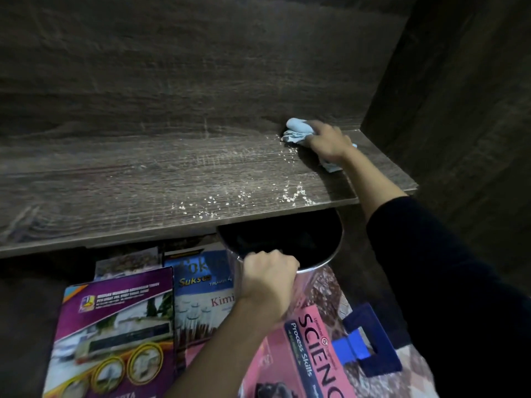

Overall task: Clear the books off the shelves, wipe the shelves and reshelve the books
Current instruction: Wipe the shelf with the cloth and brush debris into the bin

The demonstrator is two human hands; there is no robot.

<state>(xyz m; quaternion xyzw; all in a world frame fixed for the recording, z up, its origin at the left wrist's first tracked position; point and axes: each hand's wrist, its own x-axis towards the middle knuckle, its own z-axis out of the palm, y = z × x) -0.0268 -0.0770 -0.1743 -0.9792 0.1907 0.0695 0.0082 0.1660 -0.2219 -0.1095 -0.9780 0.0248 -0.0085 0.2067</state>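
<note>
Up on the bare wooden shelf (143,182), the right hand (327,142) was at the far right corner, its grip closed round a bunched light blue cloth (298,130) and pressing it down on the board right where it met the back panel. A tail of the cloth poked out beneath the wrist. Pale dust and crumbs (290,196) lay scattered across the shelf, thickest near the front edge on the right. Below, the left hand (268,271) had its grip curled over the near rim of a shiny metal bin (316,254), dark inside, which was held tucked just under the shelf's front edge, beneath the crumbs. And the books? Off the shelf, lying flat lower down: a purple book (115,326) on the left, a blue book (198,282) beside it with its corner hidden by the bin and the left forearm, and a pink science book (310,354) under that forearm. A dark blue handle (370,340) sat just right of the pink one. The right arm wore a black sleeve (431,268).
</note>
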